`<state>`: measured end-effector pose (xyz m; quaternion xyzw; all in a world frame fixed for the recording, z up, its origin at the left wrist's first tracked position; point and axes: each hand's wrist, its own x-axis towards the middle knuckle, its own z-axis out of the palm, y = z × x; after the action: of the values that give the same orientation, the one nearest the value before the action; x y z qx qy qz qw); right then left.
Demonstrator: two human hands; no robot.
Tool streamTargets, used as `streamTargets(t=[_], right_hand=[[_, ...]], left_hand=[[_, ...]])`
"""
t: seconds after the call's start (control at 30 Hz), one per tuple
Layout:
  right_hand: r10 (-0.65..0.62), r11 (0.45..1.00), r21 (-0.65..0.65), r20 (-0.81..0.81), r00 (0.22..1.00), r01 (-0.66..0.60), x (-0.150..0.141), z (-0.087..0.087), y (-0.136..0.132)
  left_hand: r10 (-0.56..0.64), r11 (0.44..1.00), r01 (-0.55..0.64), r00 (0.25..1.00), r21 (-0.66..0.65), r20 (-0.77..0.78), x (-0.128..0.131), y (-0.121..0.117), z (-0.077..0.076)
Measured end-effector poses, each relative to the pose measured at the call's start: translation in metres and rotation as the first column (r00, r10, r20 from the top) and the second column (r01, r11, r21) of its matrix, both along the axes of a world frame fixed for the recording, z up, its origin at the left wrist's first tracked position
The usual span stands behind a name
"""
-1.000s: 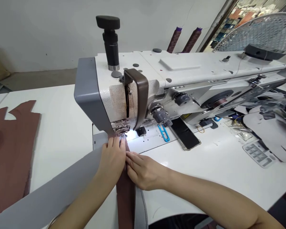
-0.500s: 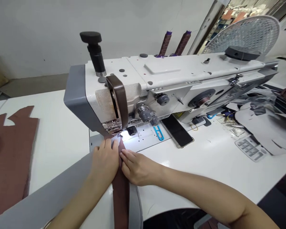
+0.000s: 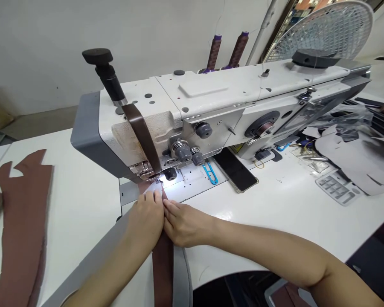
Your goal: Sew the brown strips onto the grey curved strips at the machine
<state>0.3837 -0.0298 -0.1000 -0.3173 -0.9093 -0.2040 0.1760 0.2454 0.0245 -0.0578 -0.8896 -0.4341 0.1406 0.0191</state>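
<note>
A white sewing machine (image 3: 166, 123) stands over the table, its lamp lighting the presser foot (image 3: 157, 179). A reddish-brown strip of material (image 3: 162, 264) with a grey backing (image 3: 181, 273) runs from the table's front edge up to the foot. My left hand (image 3: 147, 217) presses on the grey-backed piece just before the foot, fingers bent down on it. Beside it, my right hand (image 3: 185, 224) pinches the edge of the brown strip between thumb and fingers. The fingertips of both hands nearly meet, and the material under them is partly hidden.
Brown cut pieces (image 3: 25, 221) lie at the left. Under the machine arm are blue thread snips (image 3: 210, 172) and a phone (image 3: 237, 170). White cut sheets (image 3: 348, 157) and a stencil plate (image 3: 337, 187) lie at the right. Two brown thread cones (image 3: 213, 53) and a fan (image 3: 323, 34) stand behind.
The view has shifted a little, so the machine appears farther left. My left hand has slid slightly back from the foot with the material. My right hand keeps its pinch.
</note>
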Motion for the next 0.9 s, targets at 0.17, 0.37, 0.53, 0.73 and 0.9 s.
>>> streamTargets(t=[0.17,0.37,0.53,0.73,0.9], right_hand=[[-0.006,1.000,0.004,0.000,1.000,0.006,0.000,-0.002,0.000],[0.012,1.000,-0.012,-0.014,1.000,-0.012,-0.003,0.000,-0.005],[0.030,0.999,-0.016,-0.008,1.000,-0.030,-0.006,-0.005,-0.008],[0.014,1.000,0.026,0.008,1.000,-0.015,-0.005,-0.005,-0.004],[0.025,0.999,0.033,0.020,0.999,-0.026,-0.004,-0.002,-0.004]], left_hand=[[-0.010,0.999,0.010,1.000,-0.035,-0.009,0.003,0.001,0.005],[0.015,0.997,-0.018,0.999,-0.071,-0.035,0.001,0.004,0.006],[0.037,0.990,-0.045,0.997,-0.132,-0.065,0.001,0.005,0.012],[0.032,0.994,-0.036,0.998,-0.104,-0.045,0.001,0.004,0.011],[0.033,0.997,-0.035,0.999,-0.074,-0.033,-0.001,0.004,0.009]])
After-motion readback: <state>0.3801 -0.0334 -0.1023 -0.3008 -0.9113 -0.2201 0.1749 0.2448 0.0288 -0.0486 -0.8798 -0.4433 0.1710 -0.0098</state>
